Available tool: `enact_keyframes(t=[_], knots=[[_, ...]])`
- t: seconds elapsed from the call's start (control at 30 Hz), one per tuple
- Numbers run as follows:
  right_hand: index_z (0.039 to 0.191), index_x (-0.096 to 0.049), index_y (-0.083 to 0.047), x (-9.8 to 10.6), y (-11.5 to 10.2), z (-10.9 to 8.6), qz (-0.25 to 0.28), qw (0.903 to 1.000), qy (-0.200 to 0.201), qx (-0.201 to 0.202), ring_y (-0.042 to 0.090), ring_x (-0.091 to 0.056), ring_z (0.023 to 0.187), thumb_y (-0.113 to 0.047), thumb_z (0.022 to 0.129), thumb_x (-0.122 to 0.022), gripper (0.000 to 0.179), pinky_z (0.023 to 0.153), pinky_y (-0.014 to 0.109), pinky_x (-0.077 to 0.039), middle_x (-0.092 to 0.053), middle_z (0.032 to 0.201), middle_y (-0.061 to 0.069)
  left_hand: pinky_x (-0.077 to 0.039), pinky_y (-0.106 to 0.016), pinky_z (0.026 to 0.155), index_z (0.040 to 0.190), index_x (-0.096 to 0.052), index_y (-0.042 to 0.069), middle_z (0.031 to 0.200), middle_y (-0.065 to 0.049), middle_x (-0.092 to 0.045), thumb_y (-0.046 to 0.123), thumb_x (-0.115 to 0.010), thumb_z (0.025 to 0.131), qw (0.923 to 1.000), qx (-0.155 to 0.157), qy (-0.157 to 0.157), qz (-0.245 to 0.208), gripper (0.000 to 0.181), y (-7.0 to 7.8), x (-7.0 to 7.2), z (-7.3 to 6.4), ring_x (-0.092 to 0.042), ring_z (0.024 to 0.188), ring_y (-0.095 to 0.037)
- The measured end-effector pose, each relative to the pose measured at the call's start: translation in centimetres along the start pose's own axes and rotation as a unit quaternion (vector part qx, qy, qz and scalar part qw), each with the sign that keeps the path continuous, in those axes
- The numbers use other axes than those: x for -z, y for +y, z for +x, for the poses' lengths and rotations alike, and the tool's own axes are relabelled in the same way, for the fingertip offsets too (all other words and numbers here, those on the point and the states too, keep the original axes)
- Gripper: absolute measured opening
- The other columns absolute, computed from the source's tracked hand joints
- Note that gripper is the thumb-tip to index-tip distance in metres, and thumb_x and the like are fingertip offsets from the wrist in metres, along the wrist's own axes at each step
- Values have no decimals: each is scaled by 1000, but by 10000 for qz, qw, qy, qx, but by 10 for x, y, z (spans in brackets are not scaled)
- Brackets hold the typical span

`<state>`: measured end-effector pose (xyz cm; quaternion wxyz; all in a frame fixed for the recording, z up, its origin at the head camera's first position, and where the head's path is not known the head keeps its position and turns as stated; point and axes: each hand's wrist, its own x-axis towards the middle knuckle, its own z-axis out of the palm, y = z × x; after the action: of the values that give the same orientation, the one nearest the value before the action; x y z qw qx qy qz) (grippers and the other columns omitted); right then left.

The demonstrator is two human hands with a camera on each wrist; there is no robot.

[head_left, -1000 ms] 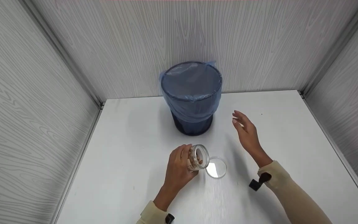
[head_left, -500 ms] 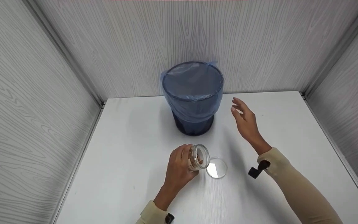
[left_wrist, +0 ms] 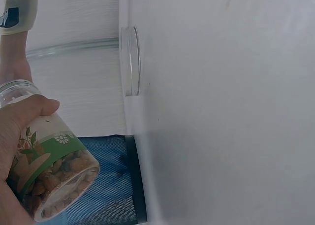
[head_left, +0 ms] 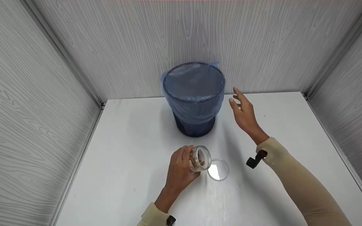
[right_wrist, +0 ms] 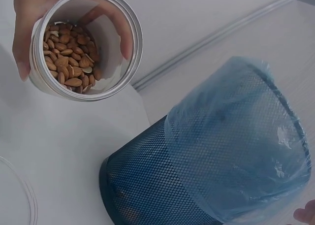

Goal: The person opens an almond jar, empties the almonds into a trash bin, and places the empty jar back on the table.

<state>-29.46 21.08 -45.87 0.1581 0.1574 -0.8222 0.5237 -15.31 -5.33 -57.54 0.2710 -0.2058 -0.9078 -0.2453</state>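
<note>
My left hand (head_left: 178,171) grips a clear glass jar (head_left: 203,157), which is tilted with its uncovered mouth facing right. Almonds (right_wrist: 71,57) lie inside, filling the lower part, as the right wrist view shows. A label (left_wrist: 51,148) with green leaves and a white flower wraps the jar in the left wrist view. My right hand (head_left: 244,114) is raised to the right of the bin, its fingers loosely bent and holding nothing. A round clear lid (head_left: 218,169) lies on the white table, just right of the jar.
A dark mesh bin (head_left: 195,128) lined with a blue plastic bag (head_left: 196,111) stands at the back centre of the table (head_left: 121,150). Grey wood-grain panels (head_left: 130,47) enclose the table at the back and both sides.
My right hand has moved forward and slightly left, up beside the bin. The left hand and the jar have stayed in place, as have the lid and bin.
</note>
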Motion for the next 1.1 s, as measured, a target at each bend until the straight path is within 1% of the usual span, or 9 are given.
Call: enact_keyframes(t=[0.17, 0.37, 0.5, 0.7, 0.93, 1.03, 1.1], knots=[[158, -30, -2, 0, -2, 7, -58, 10000, 0, 27, 30, -39, 143, -31, 108, -46, 59, 110, 51, -39, -34, 161, 13, -47, -43, 105, 140, -51, 9, 129, -7, -58, 30, -97, 59, 10000, -5, 30, -16, 96, 0, 0, 0, -57, 120, -25], [158, -30, -3, 1, -8, 14, -95, 9999, 62, 78, 28, -40, 143, -23, 108, -45, 55, 111, 49, -39, -34, 161, 14, -45, -42, 107, 140, -51, 8, 129, -7, -57, 29, -97, 59, 10000, 33, -3, 3, 95, 0, -1, 0, -57, 121, -24], [158, -29, -3, 1, -13, 18, -122, 9999, 54, 104, 29, -40, 142, -19, 108, -45, 55, 111, 48, -39, -33, 161, 15, -46, -42, 106, 140, -51, 9, 129, -7, -57, 29, -97, 59, 10000, 43, 33, -49, 95, 1, -2, 0, -57, 121, -24], [159, -30, -5, -1, -14, 26, -185, 9997, 24, 140, 29, -40, 143, -24, 108, -45, 56, 112, 48, -39, -32, 162, 15, -46, -42, 105, 140, -51, 9, 129, -7, -58, 30, -96, 60, 10000, 34, 63, -36, 94, 1, -3, 0, -57, 120, -24], [158, -29, -3, -2, -14, 38, -243, 9995, -45, 211, 32, -35, 146, -28, 109, -45, 58, 114, 50, -36, -29, 163, 17, -46, -43, 106, 140, -51, 7, 129, -8, -58, 31, -96, 60, 10000, -9, 63, 38, 95, 1, -3, 0, -57, 121, -25], [159, -28, -4, -2, -15, 42, -236, 9995, -96, 199, 30, -30, 149, -31, 108, -44, 60, 116, 50, -34, -27, 164, 16, -46, -43, 106, 140, -50, 7, 130, -9, -58, 31, -97, 59, 10000, 13, 59, 28, 96, 0, -3, 1, -57, 121, -26], [159, -27, -4, -3, -16, 44, -249, 9995, -136, 164, 28, -25, 152, -33, 108, -44, 61, 119, 48, -30, -24, 165, 15, -46, -43, 106, 140, -50, 7, 130, -9, -58, 31, -97, 59, 10000, 35, 64, 11, 97, 0, -3, 1, -57, 121, -26]])
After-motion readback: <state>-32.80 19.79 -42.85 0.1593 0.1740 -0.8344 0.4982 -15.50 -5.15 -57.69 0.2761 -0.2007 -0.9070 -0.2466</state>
